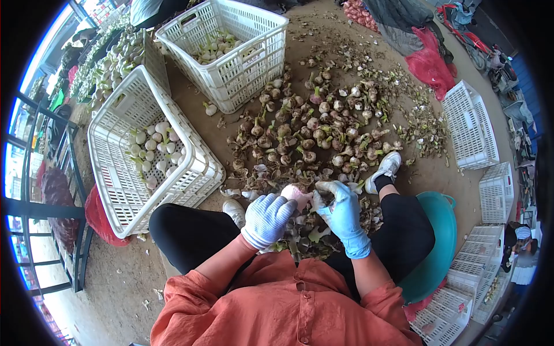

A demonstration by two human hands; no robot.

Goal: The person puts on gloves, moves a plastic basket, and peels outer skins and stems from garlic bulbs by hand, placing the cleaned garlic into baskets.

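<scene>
Here, from your head camera, your left hand (267,218) grips a pale garlic bulb (295,195), fingers curled around it; your right hand (341,209) pinches at the same bulb's side; just beyond both hands lies the heap of unpeeled bulbs (311,130); off your left hand stands a white crate (124,173) holding peeled bulbs.

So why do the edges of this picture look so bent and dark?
Head view: a fisheye lens bows the white crates and railing, with black corners around the circle. Daylight is soft and even, shadows faint; the gloved hands, left hand and right hand, and the garlic pile stay sharp.
</scene>
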